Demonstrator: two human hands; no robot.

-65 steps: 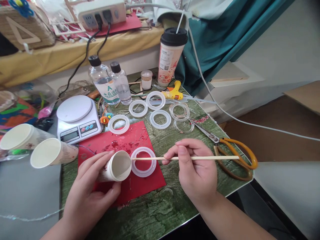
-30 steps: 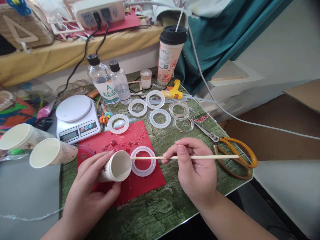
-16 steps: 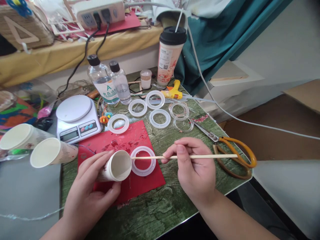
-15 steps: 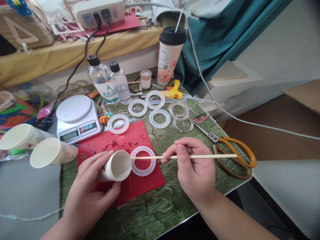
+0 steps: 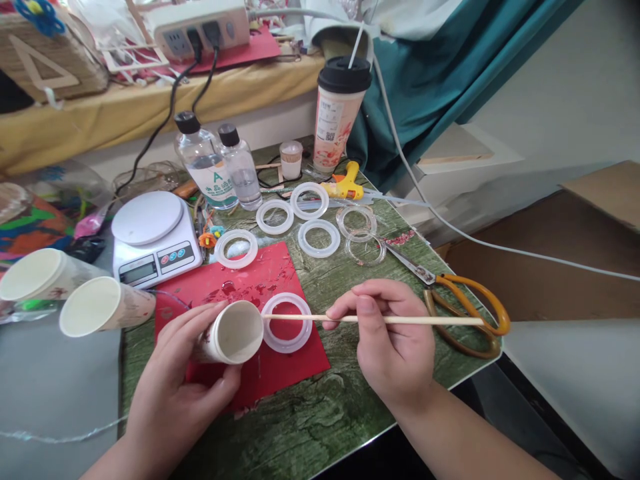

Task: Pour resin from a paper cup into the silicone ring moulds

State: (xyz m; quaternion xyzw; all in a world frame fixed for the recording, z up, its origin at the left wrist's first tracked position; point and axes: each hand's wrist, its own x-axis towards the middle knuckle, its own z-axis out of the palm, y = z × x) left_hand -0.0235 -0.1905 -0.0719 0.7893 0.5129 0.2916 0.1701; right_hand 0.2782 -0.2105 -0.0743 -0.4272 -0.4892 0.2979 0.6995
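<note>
My left hand (image 5: 185, 387) is wrapped round a paper cup (image 5: 240, 332), tilted so its mouth faces me and to the right. Between thumb and fingers, my right hand (image 5: 393, 340) pinches a thin wooden stick (image 5: 420, 321) lying nearly level. The stick's left tip is at the cup's rim, above the left edge of a whitish ring mould (image 5: 306, 333). That mould rests on a red sheet (image 5: 300, 370) spotted with clear wet drops. Several similar ring moulds (image 5: 319, 238) lie farther back, beside two clear rings (image 5: 367, 250).
Scissors (image 5: 493, 303) lie right of my right hand. A kitchen scale (image 5: 155, 233), two paper cups (image 5: 107, 307) and two bottles (image 5: 205, 167) stand left and back. Behind the moulds are a yellow glue gun (image 5: 347, 183) and a lidded drink cup (image 5: 340, 113).
The stick's right end has dropped slightly and slid a little to the right, with my right hand shifting along. The left hand and cup look unchanged.
</note>
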